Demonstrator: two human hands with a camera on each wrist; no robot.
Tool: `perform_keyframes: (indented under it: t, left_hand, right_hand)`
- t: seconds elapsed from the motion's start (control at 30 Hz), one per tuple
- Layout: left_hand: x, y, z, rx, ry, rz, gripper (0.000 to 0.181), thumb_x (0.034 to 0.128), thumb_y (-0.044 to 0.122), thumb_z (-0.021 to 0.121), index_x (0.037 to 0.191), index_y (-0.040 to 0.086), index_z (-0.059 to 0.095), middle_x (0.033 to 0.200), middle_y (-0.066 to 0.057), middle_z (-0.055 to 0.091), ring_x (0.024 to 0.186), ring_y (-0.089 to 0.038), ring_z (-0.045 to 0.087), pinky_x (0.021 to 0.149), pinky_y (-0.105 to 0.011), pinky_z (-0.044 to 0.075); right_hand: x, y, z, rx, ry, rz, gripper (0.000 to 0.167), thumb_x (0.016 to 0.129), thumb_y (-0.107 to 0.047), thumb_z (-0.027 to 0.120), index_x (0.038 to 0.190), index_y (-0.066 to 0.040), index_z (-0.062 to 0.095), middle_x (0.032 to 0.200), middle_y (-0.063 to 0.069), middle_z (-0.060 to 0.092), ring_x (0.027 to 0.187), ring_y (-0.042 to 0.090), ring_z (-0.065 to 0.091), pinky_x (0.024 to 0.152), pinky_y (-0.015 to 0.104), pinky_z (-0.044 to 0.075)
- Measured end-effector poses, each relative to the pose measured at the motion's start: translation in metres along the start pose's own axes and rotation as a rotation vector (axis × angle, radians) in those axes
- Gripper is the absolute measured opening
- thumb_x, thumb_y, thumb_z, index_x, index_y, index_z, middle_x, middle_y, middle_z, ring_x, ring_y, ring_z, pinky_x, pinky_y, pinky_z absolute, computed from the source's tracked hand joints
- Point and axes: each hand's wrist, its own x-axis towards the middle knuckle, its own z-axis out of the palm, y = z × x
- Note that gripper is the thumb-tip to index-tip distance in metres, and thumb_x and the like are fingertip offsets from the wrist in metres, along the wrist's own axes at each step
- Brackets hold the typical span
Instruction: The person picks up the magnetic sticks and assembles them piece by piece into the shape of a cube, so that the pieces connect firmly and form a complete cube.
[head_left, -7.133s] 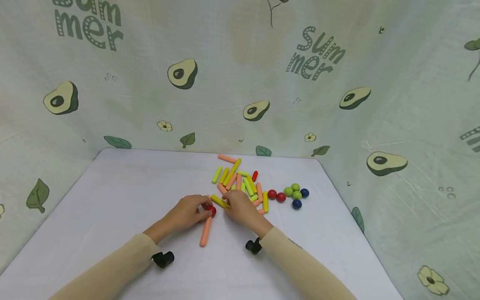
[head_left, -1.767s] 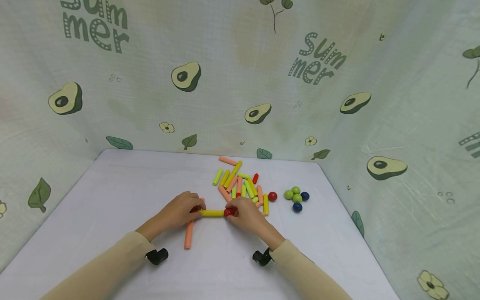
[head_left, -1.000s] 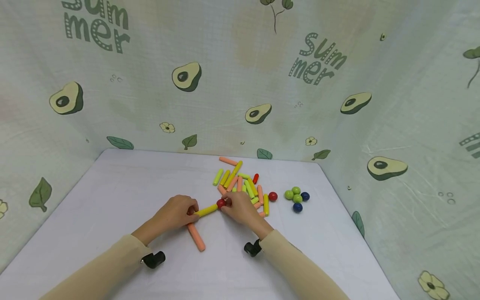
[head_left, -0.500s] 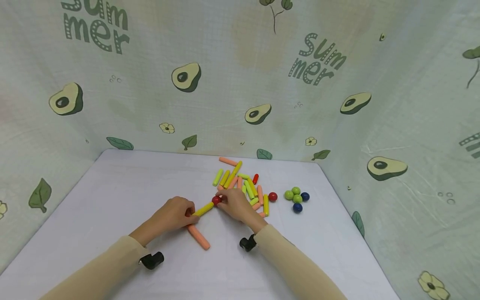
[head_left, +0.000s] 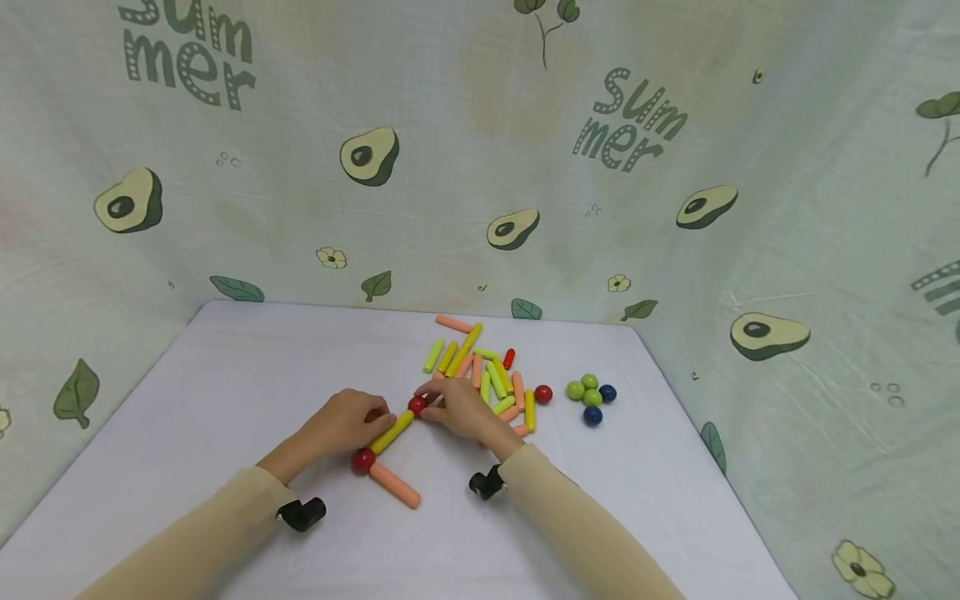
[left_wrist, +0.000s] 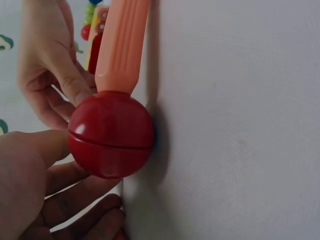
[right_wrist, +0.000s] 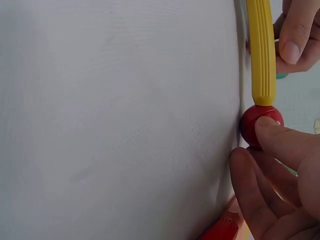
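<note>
Right hand point(head_left: 461, 407) pinched the far red ball point(head_left: 416, 406) at one-thirty of the yellow stick point(head_left: 393, 432); left hand point(head_left: 347, 423), grip unclear, had uncovered the near red ball point(head_left: 363, 461) at seven-thirty

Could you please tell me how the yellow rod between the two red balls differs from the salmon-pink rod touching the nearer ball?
Ends: the yellow rod meets the nearer red ball and the farther red ball; the salmon-pink rod meets only the nearer one, its other end bare.
Direction: from that ball, in the head view, the yellow rod runs up and right, the salmon-pink rod down and right.
Shared: both have lengthwise grooves.
</note>
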Motion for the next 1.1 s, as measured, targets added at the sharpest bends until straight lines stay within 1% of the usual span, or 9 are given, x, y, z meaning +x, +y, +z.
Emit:
perform_keyframes:
  t: [0.13, 0.27, 0.33, 0.43, 0.57, 0.63, 0.73, 0.9, 1.1]
  left_hand:
    - [0.004, -0.004, 0.001, -0.029, 0.013, -0.015, 0.016, 0.1009, 0.027, 0.073, 0.108, 0.013, 0.077, 0.083, 0.007, 0.067, 0.078, -0.014, 0.058, 0.073, -0.032, 0.053]
    - [0.008, -0.007, 0.002, -0.101, 0.027, -0.036, 0.020, 0.1002, 0.026, 0.074, 0.116, 0.013, 0.076, 0.091, 0.005, 0.071, 0.082, -0.013, 0.062, 0.076, -0.033, 0.057]
    - [0.010, -0.008, 0.004, -0.146, 0.027, -0.036, 0.024, 0.1000, 0.024, 0.075, 0.120, 0.011, 0.074, 0.095, 0.002, 0.074, 0.082, -0.013, 0.065, 0.075, -0.032, 0.059]
    - [0.013, -0.009, 0.007, -0.239, 0.012, -0.057, 0.028, 0.0998, 0.022, 0.076, 0.124, 0.009, 0.072, 0.100, -0.001, 0.076, 0.079, -0.012, 0.068, 0.072, -0.029, 0.061]
    - [0.016, -0.009, 0.011, -0.348, -0.003, -0.091, 0.031, 0.0998, 0.019, 0.076, 0.128, 0.008, 0.070, 0.101, -0.005, 0.075, 0.072, -0.013, 0.070, 0.068, -0.028, 0.062]
    - [0.016, -0.008, 0.012, -0.382, -0.009, -0.096, 0.032, 0.0997, 0.017, 0.076, 0.129, 0.007, 0.068, 0.101, -0.006, 0.075, 0.070, -0.014, 0.071, 0.066, -0.029, 0.062]
    - [0.016, -0.006, 0.014, -0.415, -0.013, -0.107, 0.034, 0.0992, 0.016, 0.076, 0.130, 0.007, 0.066, 0.102, -0.007, 0.075, 0.067, -0.016, 0.071, 0.066, -0.030, 0.062]
    - [0.015, -0.005, 0.016, -0.403, -0.001, -0.124, 0.036, 0.0990, 0.017, 0.077, 0.131, 0.009, 0.065, 0.107, -0.008, 0.073, 0.066, -0.015, 0.070, 0.066, -0.029, 0.061]
    - [0.015, -0.006, 0.018, -0.407, 0.028, -0.112, 0.029, 0.0990, 0.016, 0.077, 0.126, 0.009, 0.068, 0.118, -0.013, 0.073, 0.068, -0.015, 0.069, 0.066, -0.029, 0.061]
  right_hand:
    - [0.002, 0.001, 0.001, 0.024, -0.007, -0.021, 0.032, 0.098, -0.015, 0.079, 0.129, -0.012, 0.075, 0.109, 0.003, 0.077, 0.088, 0.007, 0.067, 0.081, 0.019, 0.055]
    - [0.005, 0.005, 0.004, 0.053, -0.006, -0.042, 0.031, 0.097, -0.015, 0.080, 0.128, -0.013, 0.074, 0.108, 0.001, 0.077, 0.088, 0.006, 0.067, 0.081, 0.018, 0.056]
    - [0.006, 0.007, 0.006, 0.068, -0.001, -0.040, 0.031, 0.097, -0.015, 0.080, 0.128, -0.013, 0.074, 0.108, 0.001, 0.077, 0.087, 0.005, 0.068, 0.081, 0.018, 0.056]
    - [0.007, 0.009, 0.010, 0.105, 0.009, -0.019, 0.029, 0.096, -0.014, 0.081, 0.124, -0.012, 0.073, 0.109, 0.001, 0.077, 0.086, 0.005, 0.068, 0.081, 0.019, 0.057]
    - [0.006, 0.009, 0.012, 0.139, 0.018, 0.006, 0.026, 0.096, -0.014, 0.081, 0.120, -0.011, 0.073, 0.110, 0.000, 0.077, 0.086, 0.006, 0.069, 0.082, 0.019, 0.057]
    - [0.006, 0.007, 0.012, 0.138, 0.028, 0.009, 0.026, 0.095, -0.014, 0.082, 0.120, -0.011, 0.073, 0.109, 0.001, 0.078, 0.087, 0.007, 0.069, 0.082, 0.020, 0.056]
    - [0.007, 0.004, 0.013, 0.123, 0.047, 0.016, 0.026, 0.095, -0.015, 0.083, 0.119, -0.011, 0.074, 0.104, 0.001, 0.078, 0.084, 0.007, 0.069, 0.079, 0.019, 0.056]
    - [0.007, 0.004, 0.016, 0.121, 0.064, 0.039, 0.025, 0.094, -0.016, 0.084, 0.117, -0.012, 0.075, 0.099, 0.000, 0.077, 0.079, 0.004, 0.066, 0.075, 0.018, 0.055]
    - [0.004, 0.002, 0.015, 0.155, 0.040, 0.027, 0.025, 0.096, -0.014, 0.081, 0.119, -0.012, 0.075, 0.103, 0.000, 0.078, 0.081, 0.005, 0.067, 0.075, 0.018, 0.056]
